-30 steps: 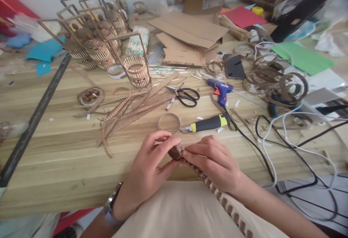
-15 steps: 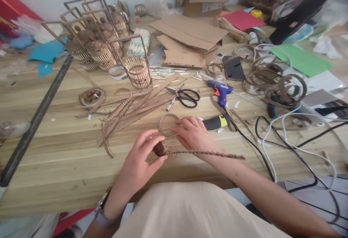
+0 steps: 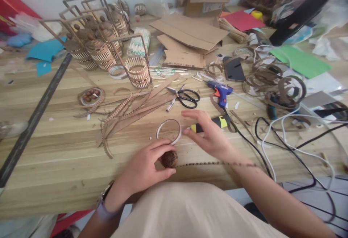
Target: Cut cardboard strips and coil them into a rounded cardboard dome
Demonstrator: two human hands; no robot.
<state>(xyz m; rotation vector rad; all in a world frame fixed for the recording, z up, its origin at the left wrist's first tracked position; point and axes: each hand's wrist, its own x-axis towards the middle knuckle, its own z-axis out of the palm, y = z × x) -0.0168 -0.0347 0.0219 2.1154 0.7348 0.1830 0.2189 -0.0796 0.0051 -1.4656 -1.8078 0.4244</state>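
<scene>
My left hand [image 3: 144, 169] is closed on a small rolled coil of corrugated cardboard [image 3: 169, 158] at the table's near edge. A thin corrugated strip [image 3: 206, 164] trails from the coil to the right, passing under my right forearm. My right hand [image 3: 208, 134] is just beyond it, fingers loosely apart, with the thumb and fingertips at the right rim of a white tape ring [image 3: 168, 131]. The ring is tipped up off the wooden table [image 3: 67, 151]. A yellow-and-black utility knife [image 3: 220, 121] lies partly under my right hand.
Black scissors [image 3: 186, 96] and a blue glue gun [image 3: 220, 90] lie beyond the hands. Cut cardboard strips [image 3: 127, 109] spread to the left, small slatted cardboard baskets [image 3: 137, 70] behind them. Black and white cables [image 3: 282, 136] loop at the right. Flattened cardboard boxes [image 3: 187, 35] sit at the back.
My right hand left the strip, reached forward to the tape ring and tipped it up toward me. My left hand kept the coil and drew it back near the table edge.
</scene>
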